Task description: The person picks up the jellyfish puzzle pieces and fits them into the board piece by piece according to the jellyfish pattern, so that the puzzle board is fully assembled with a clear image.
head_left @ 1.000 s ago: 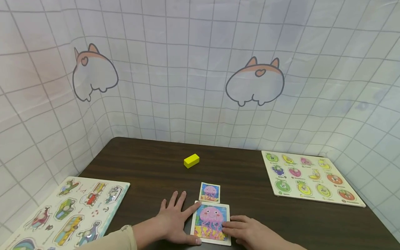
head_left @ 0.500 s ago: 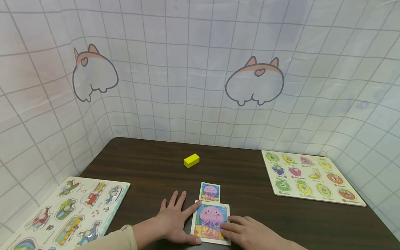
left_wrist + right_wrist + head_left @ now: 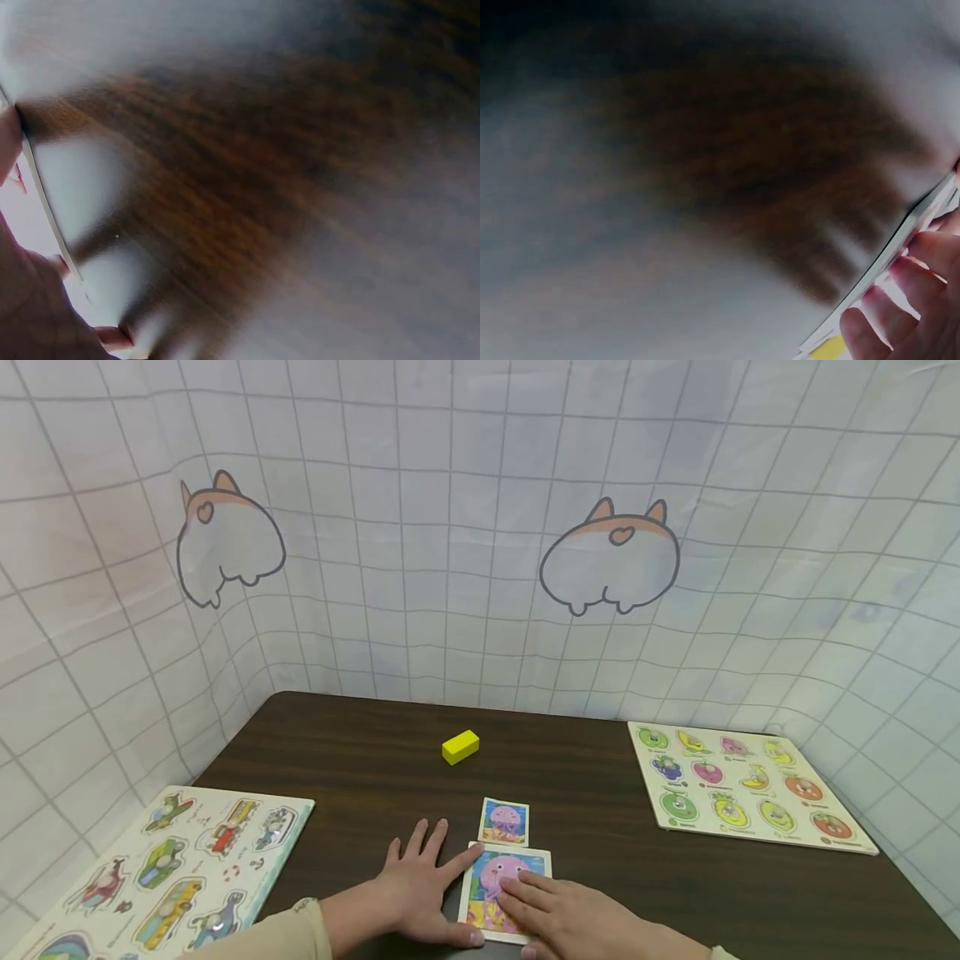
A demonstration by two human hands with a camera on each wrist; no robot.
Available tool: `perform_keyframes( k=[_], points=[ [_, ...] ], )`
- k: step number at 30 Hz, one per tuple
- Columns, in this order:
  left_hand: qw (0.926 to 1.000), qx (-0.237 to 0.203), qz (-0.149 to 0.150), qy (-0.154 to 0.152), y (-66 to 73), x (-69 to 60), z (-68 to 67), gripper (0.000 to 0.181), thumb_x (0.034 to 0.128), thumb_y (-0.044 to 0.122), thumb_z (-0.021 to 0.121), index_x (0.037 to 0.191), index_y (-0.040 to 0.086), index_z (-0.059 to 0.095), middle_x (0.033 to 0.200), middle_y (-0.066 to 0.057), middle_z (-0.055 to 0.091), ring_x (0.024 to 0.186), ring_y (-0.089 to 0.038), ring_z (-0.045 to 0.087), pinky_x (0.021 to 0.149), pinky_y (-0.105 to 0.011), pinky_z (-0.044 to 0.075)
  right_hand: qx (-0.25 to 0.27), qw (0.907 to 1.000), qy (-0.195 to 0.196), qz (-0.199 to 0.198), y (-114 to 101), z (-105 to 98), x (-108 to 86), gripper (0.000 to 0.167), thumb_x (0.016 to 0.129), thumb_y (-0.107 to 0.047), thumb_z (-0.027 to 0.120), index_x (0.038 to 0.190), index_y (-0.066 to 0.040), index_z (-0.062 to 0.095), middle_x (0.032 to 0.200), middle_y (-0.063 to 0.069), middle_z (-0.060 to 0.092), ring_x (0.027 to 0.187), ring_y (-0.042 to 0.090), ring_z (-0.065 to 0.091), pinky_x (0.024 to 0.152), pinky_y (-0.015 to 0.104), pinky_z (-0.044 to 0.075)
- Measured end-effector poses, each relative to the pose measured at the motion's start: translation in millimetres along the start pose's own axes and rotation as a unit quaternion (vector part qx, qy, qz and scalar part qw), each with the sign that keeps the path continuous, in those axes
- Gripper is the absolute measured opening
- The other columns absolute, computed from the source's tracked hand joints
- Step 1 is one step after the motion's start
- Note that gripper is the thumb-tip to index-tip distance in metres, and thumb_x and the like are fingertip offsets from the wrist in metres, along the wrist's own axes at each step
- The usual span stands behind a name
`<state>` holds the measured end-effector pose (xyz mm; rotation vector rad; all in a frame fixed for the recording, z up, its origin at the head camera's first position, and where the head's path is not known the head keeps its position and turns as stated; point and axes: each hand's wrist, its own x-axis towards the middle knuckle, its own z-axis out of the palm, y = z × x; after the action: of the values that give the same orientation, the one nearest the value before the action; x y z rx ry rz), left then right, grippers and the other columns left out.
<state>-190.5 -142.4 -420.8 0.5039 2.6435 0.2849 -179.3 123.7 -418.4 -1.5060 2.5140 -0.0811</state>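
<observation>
A square jellyfish picture board [image 3: 486,910] with a white border lies on the dark wooden table in the head view. Touching its far edge, or very near it, is a smaller card [image 3: 504,823] with the same pink jellyfish. My left hand [image 3: 422,893] is spread on the table, its index fingertip at the board's upper left corner and its thumb at the lower left corner. Extended fingers of my right hand [image 3: 573,917] rest on the picture, covering its lower right part. In the right wrist view, fingertips [image 3: 891,311] lie over the board's edge [image 3: 885,259].
A yellow block [image 3: 460,747] sits farther back on the table [image 3: 360,752]. To the left lies a vehicle puzzle board [image 3: 187,860]; a fruit puzzle board [image 3: 738,785] lies at the right. A white gridded curtain [image 3: 420,568] surrounds the table's back and sides.
My right hand has slid left from the board's right edge onto the middle of the jellyfish picture. The left hand, board and small card stay in place.
</observation>
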Motion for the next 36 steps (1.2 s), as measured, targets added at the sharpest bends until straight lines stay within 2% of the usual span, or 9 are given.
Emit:
perform_keyframes(
  k=[6, 11, 19, 21, 24, 26, 29, 34, 36],
  points=[
    [1.0, -0.007, -0.002, 0.001, 2.5, -2.1, -5.8, 0.098, 0.0778, 0.08, 0.066, 0.16, 0.043, 0.028, 0.17, -0.019, 0.02, 0.156, -0.048, 0.016, 0.114, -0.075, 0.023, -0.001, 0.9999, -0.003, 0.01, -0.8, -1.2, 3.0, 0.063, 0.11, -0.054, 0.028, 0.159, -0.017, 0.039, 0.163, 0.001, 0.041, 0.15, 0.025, 0.042, 0.112, 0.041, 0.046],
    [0.9988, -0.045, -0.003, 0.019, 4.2, -3.0, -9.5, 0.088, 0.0829, 0.07, 0.07, 0.157, 0.037, 0.036, 0.167, -0.021, 0.024, 0.154, -0.05, 0.017, 0.114, -0.077, 0.02, 0.009, 0.9999, 0.009, 0.009, -1.6, -2.8, 4.3, 0.063, 0.109, -0.055, 0.029, 0.157, -0.016, 0.042, 0.161, 0.001, 0.045, 0.148, 0.025, 0.045, 0.112, 0.042, 0.046],
    [0.9963, -0.078, 0.021, 0.031, -1.0, -5.2, -9.8, 0.084, 0.0867, 0.063, 0.07, 0.156, 0.026, 0.039, 0.165, -0.022, 0.027, 0.154, -0.05, 0.019, 0.114, -0.076, 0.022, 0.032, 0.9994, 0.011, 0.009, -0.9, -4.7, 5.8, 0.063, 0.109, -0.056, 0.031, 0.156, -0.016, 0.044, 0.159, 0.001, 0.048, 0.146, 0.025, 0.047, 0.112, 0.042, 0.046],
    [0.9967, -0.06, 0.043, 0.035, 0.7, -8.2, -8.6, 0.086, 0.0876, 0.063, 0.069, 0.156, 0.021, 0.04, 0.165, -0.02, 0.028, 0.154, -0.047, 0.022, 0.114, -0.073, 0.026, 0.035, 0.9993, 0.011, 0.01, -1.0, -5.4, 5.4, 0.063, 0.109, -0.056, 0.031, 0.156, -0.016, 0.044, 0.159, 0.001, 0.048, 0.146, 0.025, 0.047, 0.112, 0.042, 0.046],
    [0.9928, 0.013, 0.11, 0.045, 7.9, -13.8, -4.8, 0.086, 0.0914, 0.062, 0.066, 0.156, 0.012, 0.04, 0.165, -0.015, 0.034, 0.154, -0.039, 0.029, 0.117, -0.063, 0.033, 0.022, 0.9995, 0.022, -0.001, -1.5, -5.0, 4.3, 0.062, 0.109, -0.053, 0.032, 0.155, -0.014, 0.045, 0.158, 0.003, 0.049, 0.145, 0.026, 0.048, 0.111, 0.042, 0.047],
    [0.9819, 0.08, 0.16, 0.063, 13.3, -16.3, -0.5, 0.082, 0.0938, 0.062, 0.063, 0.155, 0.01, 0.043, 0.163, -0.01, 0.04, 0.151, -0.032, 0.037, 0.116, -0.054, 0.039, 0.013, 0.9996, 0.027, -0.003, -1.8, -4.4, 3.8, 0.062, 0.109, -0.053, 0.032, 0.155, -0.013, 0.045, 0.158, 0.003, 0.049, 0.145, 0.026, 0.048, 0.111, 0.042, 0.047],
    [0.9566, 0.167, 0.217, 0.099, 12.9, -10.6, 13.1, 0.075, 0.0982, 0.063, 0.055, 0.153, 0.012, 0.047, 0.159, -0.003, 0.046, 0.146, -0.023, 0.045, 0.112, -0.042, 0.046, 0.003, 0.9994, 0.033, -0.008, -2.2, -3.0, 3.7, 0.062, 0.109, -0.052, 0.033, 0.155, -0.011, 0.045, 0.158, 0.004, 0.049, 0.145, 0.026, 0.048, 0.111, 0.041, 0.048],
    [0.9476, 0.204, 0.222, 0.105, 16.5, -9.4, 17.1, 0.071, 0.098, 0.061, 0.057, 0.151, 0.014, 0.049, 0.157, 0.001, 0.049, 0.142, -0.017, 0.049, 0.105, -0.037, 0.05, -0.013, 0.9984, 0.053, -0.019, -2.3, -0.3, -0.6, 0.06, 0.11, -0.048, 0.037, 0.154, -0.008, 0.046, 0.157, 0.007, 0.051, 0.144, 0.027, 0.05, 0.108, 0.04, 0.049],
    [0.9511, 0.205, 0.212, 0.093, 23.0, -15.6, 10.0, 0.071, 0.096, 0.058, 0.063, 0.15, 0.014, 0.051, 0.156, 0.001, 0.049, 0.142, -0.017, 0.049, 0.106, -0.037, 0.05, -0.001, 0.9986, 0.052, -0.008, -1.6, -0.1, -4.7, 0.059, 0.11, -0.048, 0.037, 0.153, -0.009, 0.047, 0.156, 0.006, 0.051, 0.144, 0.027, 0.05, 0.108, 0.04, 0.05]
  ],
)
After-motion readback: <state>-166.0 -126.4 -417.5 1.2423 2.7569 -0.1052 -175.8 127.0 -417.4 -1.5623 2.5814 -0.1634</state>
